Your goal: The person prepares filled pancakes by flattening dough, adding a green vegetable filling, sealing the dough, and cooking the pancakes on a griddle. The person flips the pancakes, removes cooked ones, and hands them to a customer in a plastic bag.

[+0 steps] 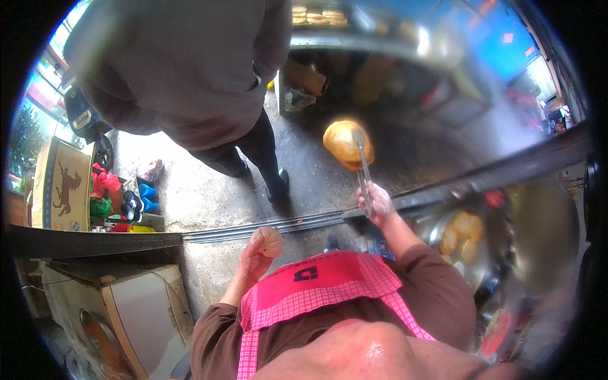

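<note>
Metal tongs (365, 164) are gripped in my right hand (379, 205), which is held out in front of me with whitish powder on it. Their tips clasp a puffy golden flatbread (341, 142), held above the floor. My left hand (252, 259) is raised lower in the view, left of the apron. A pale, round ball that looks like dough (270, 242) sits in its fingers. Over my chest hangs a pink apron (327, 280) with checked trim.
A person in dark clothing (190, 71) stands ahead at the left. Flatbreads (319, 18) lie on a counter at the top. At right, golden breads (460, 232) rest in a metal pan. A threshold track (266, 227) crosses the floor; a cardboard box (64, 187) and shoes are left.
</note>
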A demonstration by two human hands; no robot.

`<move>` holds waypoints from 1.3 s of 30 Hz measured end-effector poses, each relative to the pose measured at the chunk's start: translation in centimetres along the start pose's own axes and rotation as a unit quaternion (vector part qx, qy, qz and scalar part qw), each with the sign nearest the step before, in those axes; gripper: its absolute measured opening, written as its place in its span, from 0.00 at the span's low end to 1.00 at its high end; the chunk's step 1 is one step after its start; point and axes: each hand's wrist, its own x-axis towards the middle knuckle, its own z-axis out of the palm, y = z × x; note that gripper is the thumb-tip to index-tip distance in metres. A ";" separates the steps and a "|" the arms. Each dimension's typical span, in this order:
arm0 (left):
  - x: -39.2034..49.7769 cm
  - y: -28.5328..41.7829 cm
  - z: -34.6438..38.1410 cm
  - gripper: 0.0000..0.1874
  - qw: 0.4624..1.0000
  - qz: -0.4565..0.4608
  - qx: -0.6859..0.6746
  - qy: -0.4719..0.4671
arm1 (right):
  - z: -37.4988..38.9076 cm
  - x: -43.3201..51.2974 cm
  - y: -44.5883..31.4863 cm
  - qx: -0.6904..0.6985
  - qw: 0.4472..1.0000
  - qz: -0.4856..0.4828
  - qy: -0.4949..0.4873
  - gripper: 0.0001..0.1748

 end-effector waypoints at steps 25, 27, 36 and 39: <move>28.9 15.8 1.6 0.30 1.000 -0.015 -0.008 -0.004 | 11.6 34.8 -18.2 0.009 0.995 -0.080 0.051 0.15; 31.7 17.7 3.1 0.31 0.999 -0.033 0.002 0.001 | 12.2 36.6 -19.8 0.005 0.994 -0.091 0.059 0.15; 44.0 22.4 8.0 0.29 0.998 -0.060 0.020 0.008 | 15.0 52.8 -30.4 -0.020 0.994 -0.102 0.027 0.15; 48.5 21.4 8.9 0.29 0.997 -0.075 -0.029 0.012 | 16.7 61.9 -35.5 -0.064 0.990 -0.126 0.012 0.18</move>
